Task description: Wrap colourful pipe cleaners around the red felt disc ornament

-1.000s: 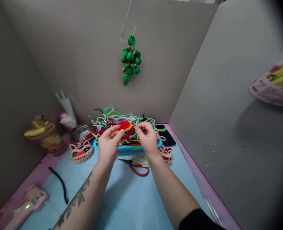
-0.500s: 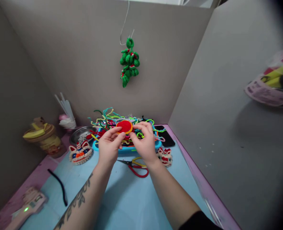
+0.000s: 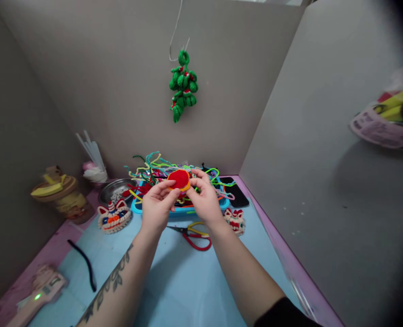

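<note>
A small red coiled disc with an orange rim (image 3: 178,179) is held up between both hands over the blue mat. My left hand (image 3: 157,206) pinches its left edge. My right hand (image 3: 204,200) pinches its right and lower edge, fingers curled. Just behind them a blue tray (image 3: 180,210) holds a tangle of coloured pipe cleaners (image 3: 160,165). Red-handled scissors (image 3: 194,237) lie on the mat below my right wrist.
Two small lion-face crafts lie beside the tray, one to the left (image 3: 114,215) and one to the right (image 3: 234,220). A metal bowl (image 3: 116,190), a black pipe cleaner (image 3: 84,263), a pink glue gun (image 3: 37,295) and a black phone (image 3: 235,193) sit around. A green ornament (image 3: 182,86) hangs on the back wall.
My hands have come closer together around the red disc, and my right hand now pinches its edge. The disc has turned more toward me.
</note>
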The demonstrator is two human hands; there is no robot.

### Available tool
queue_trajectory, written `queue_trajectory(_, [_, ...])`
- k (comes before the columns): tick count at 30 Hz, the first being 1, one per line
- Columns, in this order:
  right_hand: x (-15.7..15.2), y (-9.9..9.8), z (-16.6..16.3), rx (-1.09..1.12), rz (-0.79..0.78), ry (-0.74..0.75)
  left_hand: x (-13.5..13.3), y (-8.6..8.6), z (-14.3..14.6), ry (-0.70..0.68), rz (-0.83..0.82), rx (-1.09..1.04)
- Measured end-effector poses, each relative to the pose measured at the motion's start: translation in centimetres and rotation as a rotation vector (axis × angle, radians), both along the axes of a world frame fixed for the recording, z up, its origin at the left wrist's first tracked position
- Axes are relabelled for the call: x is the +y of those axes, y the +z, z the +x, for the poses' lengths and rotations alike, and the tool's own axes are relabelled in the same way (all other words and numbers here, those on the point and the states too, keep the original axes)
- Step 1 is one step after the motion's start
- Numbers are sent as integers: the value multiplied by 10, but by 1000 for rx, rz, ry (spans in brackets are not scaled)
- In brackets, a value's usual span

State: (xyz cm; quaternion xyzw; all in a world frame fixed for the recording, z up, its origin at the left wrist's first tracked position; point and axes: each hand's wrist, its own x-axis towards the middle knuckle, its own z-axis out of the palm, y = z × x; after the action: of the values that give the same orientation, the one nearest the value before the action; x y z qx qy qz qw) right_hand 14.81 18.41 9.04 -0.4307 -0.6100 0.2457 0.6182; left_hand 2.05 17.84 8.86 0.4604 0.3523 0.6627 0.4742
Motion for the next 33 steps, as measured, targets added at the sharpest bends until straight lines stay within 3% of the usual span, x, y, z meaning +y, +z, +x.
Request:
queue_trajectory(2, [1,0,2,19,-38,112,1,0,-1,-28,-5,-25])
queue_trajectory(4, [0,2,3,4,-37,119,2,1,-1,-46,-13,-56])
queue_trajectory(9, [-9,7,-2,-114,65,-207,3,2,-1,-43,-48,-118])
queue_trajectory(13, [-10,6,-6,-176,70,-251,4,0,0,-60,-49,-101])
queue_trajectory(16, [-6,4,-5,-64,-45,-140,5,-1,0,-68,-60,-78])
queue_trajectory(21, [1,4,4,197,-262,262,9,0,-5,-68,-75,-53])
queue_trajectory(26, [4,5,8,426,-420,531,11,-2,-8,-105,-97,-36])
queue_trajectory(29, [5,2,7,514,-469,527,11,-3,-7,-110,-104,-17])
queue_trajectory(33, [5,1,5,310,-343,277,11,-2,-7,-28,-93,11])
